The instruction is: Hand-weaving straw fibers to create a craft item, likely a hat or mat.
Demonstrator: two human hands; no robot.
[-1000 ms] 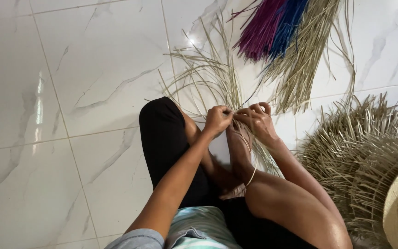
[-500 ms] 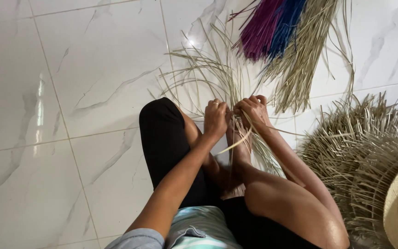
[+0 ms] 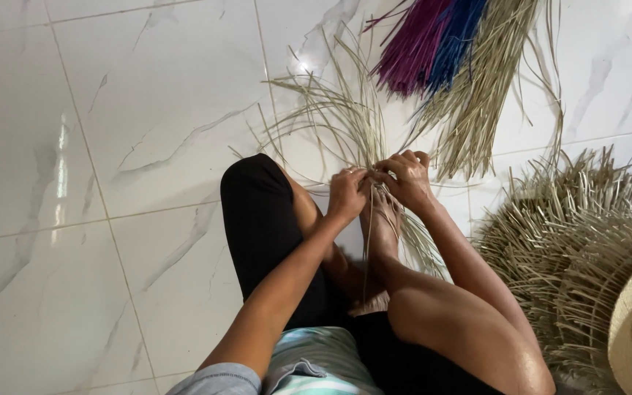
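Left hand (image 3: 347,192) pinches the straw strips (image 3: 330,124) over the foot (image 3: 382,219); right hand (image 3: 406,175) is closed on them too. Loosen either pinch and I'd guess the weave slackens, or dry strips crack if bent hard.

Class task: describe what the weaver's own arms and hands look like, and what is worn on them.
Both forearms are bare. The left hand and right hand wear no gloves; no rings or bracelets can be made out. A light blue-grey sleeve with a rolled edge covers the left upper arm. The right arm's sleeve is out of view.
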